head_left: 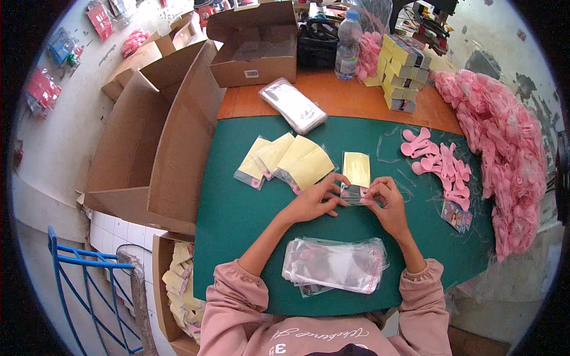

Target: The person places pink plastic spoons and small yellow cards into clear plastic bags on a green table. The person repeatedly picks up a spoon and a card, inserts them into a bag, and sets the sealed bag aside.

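Note:
A small clear plastic bag with a yellow card [356, 168] inside lies flat on the green table mat in front of me. My right hand [387, 204] pinches the bag's lower right end between thumb and fingers, beside a bit of pink. At its lower left edge, my left hand [319, 197] rests with curved fingers apart, the fingertips touching the plastic. Left of it are several bagged yellow cards [304, 159], overlapping in a fan, with pink pieces showing at their lower ends. Between my forearms lies a stack of flat clear bags [334, 265].
Loose pink spoons [442, 161] lie to the right, near small printed cards [455, 216]. Beyond them is a long heap of wrapped pink spoons [496, 148]. Card stacks [404, 71], a bottle [348, 47] and a clear bag bundle [293, 105] stand farther back. Open cardboard boxes [184, 136] flank the left.

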{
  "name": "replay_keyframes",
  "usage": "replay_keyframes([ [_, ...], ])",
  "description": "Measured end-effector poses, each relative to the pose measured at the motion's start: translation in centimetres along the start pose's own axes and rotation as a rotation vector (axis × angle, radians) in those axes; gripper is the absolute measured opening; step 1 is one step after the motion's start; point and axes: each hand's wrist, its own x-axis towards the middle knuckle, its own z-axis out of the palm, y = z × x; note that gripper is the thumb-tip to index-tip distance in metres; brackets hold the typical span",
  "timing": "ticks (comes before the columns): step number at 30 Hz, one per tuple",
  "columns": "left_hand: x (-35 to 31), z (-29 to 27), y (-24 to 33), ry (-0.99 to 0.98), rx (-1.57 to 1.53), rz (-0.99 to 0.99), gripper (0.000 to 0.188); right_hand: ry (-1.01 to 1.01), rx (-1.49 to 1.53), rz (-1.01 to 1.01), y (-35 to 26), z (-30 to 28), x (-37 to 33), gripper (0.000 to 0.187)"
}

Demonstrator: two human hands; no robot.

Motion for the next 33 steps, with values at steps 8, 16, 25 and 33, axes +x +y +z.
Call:
replay_keyframes([
  [8, 0.8, 0.2, -1.6, 0.229, 0.273, 0.082, 0.012, -0.088, 0.382, 0.246, 0.9, -0.6, -0.1, 0.010],
  [16, 1.0, 0.9, -2.1, 0.356, 0.321, -0.020, 0.017, 0.033, 0.471, 0.437, 0.6, 0.6, -0.3, 0.010],
  [25, 1.1, 1.3, -2.1, 0.376, 0.299, 0.027, 0.029, 0.082, 0.432, 0.418, 0.2, 0.9, -0.1, 0.021],
  [33, 1.2, 1.5, -2.3, 0.485, 0.208, 0.002, 0.057, 0.053, 0.457, 0.347, -0.4, 1.1, -0.3, 0.033],
])
